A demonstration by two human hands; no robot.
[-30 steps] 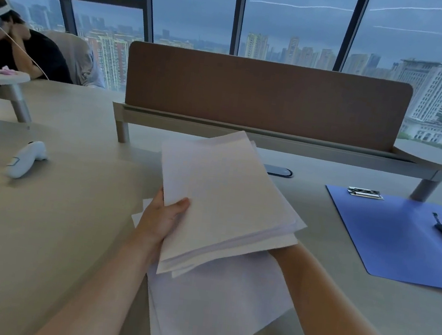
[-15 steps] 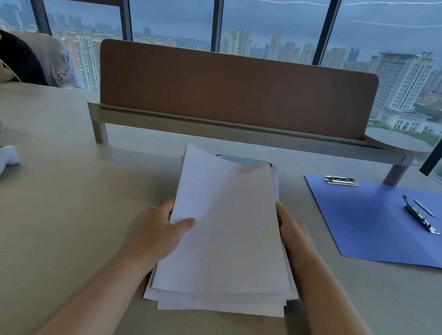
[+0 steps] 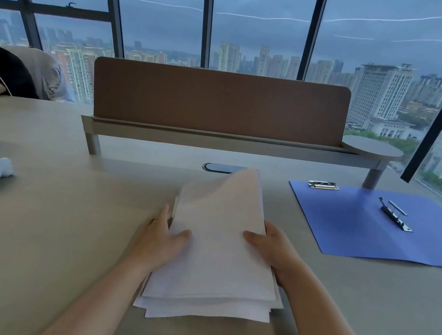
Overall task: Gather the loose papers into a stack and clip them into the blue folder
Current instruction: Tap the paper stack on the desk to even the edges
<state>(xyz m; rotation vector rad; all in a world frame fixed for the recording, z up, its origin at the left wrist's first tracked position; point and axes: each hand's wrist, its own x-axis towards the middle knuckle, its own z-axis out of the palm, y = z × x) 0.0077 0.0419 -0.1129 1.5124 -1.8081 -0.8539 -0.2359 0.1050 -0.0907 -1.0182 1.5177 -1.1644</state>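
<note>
Grip: left hand [image 3: 162,239] and right hand [image 3: 271,247] closed on the sides of the uneven stack of white paper sheets [image 3: 218,250] above the pale wooden counter [image 3: 51,244], left of the open blue card folder [image 3: 368,227]; risk: staggered lower sheets slipping free in transfer.

Right hand [image 3: 270,247] now thumb atop papers [image 3: 218,250]; far edge lifted.

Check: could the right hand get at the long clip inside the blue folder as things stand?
Probably not yet: the right hand is shut on the paper stack. Otherwise the clip lies exposed on the open blue folder.
</note>
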